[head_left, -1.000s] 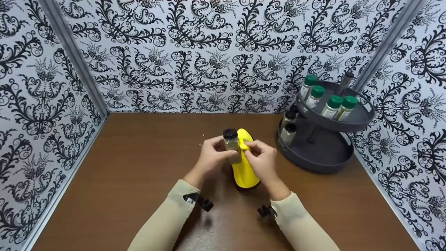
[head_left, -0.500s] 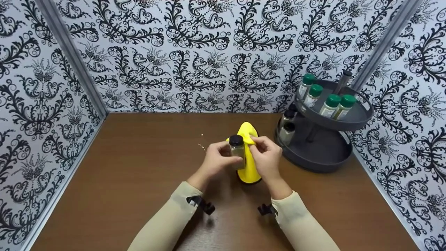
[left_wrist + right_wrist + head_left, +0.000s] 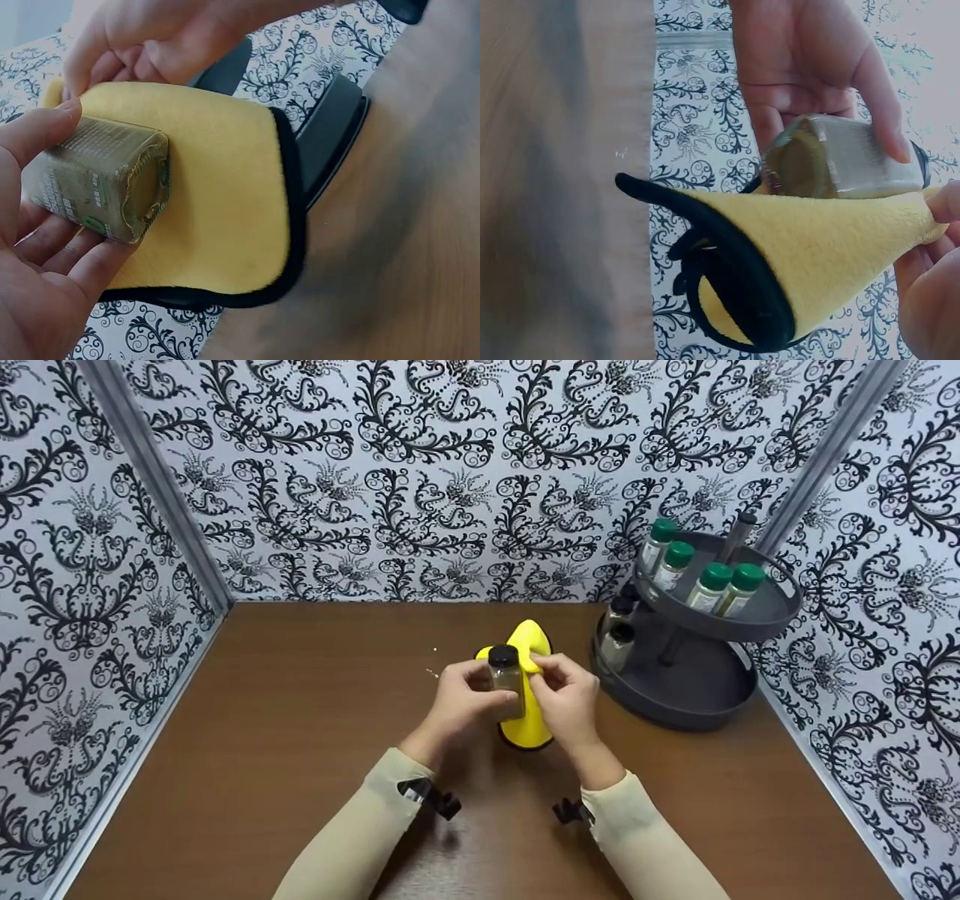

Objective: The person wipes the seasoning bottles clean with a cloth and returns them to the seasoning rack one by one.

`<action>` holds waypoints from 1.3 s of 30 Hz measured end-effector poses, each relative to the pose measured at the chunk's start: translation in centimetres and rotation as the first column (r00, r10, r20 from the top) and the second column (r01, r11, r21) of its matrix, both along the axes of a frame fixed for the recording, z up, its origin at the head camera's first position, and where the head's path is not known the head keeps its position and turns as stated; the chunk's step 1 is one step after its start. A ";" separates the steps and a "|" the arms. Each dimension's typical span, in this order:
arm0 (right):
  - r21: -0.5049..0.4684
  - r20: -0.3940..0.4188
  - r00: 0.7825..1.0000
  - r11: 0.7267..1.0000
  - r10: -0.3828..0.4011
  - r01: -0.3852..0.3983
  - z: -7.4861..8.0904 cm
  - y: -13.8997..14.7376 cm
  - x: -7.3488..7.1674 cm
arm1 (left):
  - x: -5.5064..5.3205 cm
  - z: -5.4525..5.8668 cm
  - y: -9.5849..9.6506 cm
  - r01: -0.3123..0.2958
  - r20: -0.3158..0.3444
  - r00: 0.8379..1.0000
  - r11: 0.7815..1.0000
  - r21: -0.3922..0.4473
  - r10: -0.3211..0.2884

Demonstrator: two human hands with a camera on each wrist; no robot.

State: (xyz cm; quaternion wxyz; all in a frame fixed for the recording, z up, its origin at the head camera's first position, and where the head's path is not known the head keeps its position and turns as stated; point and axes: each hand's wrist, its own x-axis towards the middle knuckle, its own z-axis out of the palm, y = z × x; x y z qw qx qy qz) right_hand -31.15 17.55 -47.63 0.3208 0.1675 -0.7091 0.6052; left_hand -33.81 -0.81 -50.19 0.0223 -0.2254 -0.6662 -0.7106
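My left hand (image 3: 459, 701) grips a squarish clear spice jar (image 3: 507, 682) with a black lid, held upright above the table. In the left wrist view the jar (image 3: 105, 176) shows its base and a greenish-brown filling. My right hand (image 3: 568, 697) pinches a yellow cloth (image 3: 527, 731) with black edging near its top. The cloth hangs down beside and behind the jar, against its side in the right wrist view, where its lower end (image 3: 810, 262) flares out and folds. What is inside the pinch is hidden by my fingers.
A dark two-tier round rack (image 3: 697, 712) stands at the back right. Several green-lidded jars (image 3: 712, 587) stand on its upper tier, and black-lidded jars (image 3: 618, 646) on the lower one. Small pale crumbs (image 3: 432, 671) lie on the brown table (image 3: 300, 735), left of my hands. Patterned walls enclose the table.
Both hands with jar and cloth shifted slightly right, then slightly back left. The cloth's upper end moved up and a flap now shows left of the jar. Both grips stayed.
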 end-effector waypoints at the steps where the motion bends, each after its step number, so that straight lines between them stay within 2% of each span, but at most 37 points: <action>1: 0.003 0.012 1.000 1.000 0.001 -0.001 0.0 -0.1 0.0 | 0.0 0.1 -0.1 -0.002 0.002 1.000 1.000 0.005 0.002; 12: 0.046 0.110 0.994 0.999 0.010 -0.015 -0.5 -0.8 0.2 | -0.2 1.2 -1.3 -0.037 -0.049 0.998 0.998 0.047 0.040; 20: 0.067 0.126 0.991 0.997 0.039 -0.048 -1.0 -1.2 0.5 | -0.1 2.3 -1.9 -0.061 0.005 0.998 0.991 0.116 0.061; 24: 0.079 0.127 0.991 0.995 0.048 -0.058 -1.1 -1.5 0.7 | -0.1 2.9 -2.3 -0.107 0.006 0.994 0.985 0.135 0.107; 28: 0.076 0.136 0.988 0.994 0.069 -0.080 -1.3 -1.9 0.7 | -0.1 3.3 -2.7 -0.141 0.033 0.990 0.969 0.201 0.137; 31: 0.083 0.120 0.989 0.992 0.086 -0.097 -1.5 -2.3 1.0 | -0.1 3.5 -2.9 -0.155 0.063 0.988 0.945 0.287 0.142; 33: 0.121 0.085 0.992 0.987 0.098 -0.108 -1.7 -2.8 1.4 | -0.2 3.5 -2.9 -0.173 0.074 0.985 0.931 0.322 0.158; 35: 0.184 0.048 0.993 0.976 0.112 -0.119 -2.0 -3.6 1.8 | -0.2 3.6 -2.8 -0.194 0.066 0.981 0.928 0.317 0.183; 39: 0.274 0.041 0.988 0.949 0.151 -0.156 -2.4 -4.7 2.5 | 0.2 3.9 -2.6 -0.203 0.011 0.978 0.953 0.227 0.206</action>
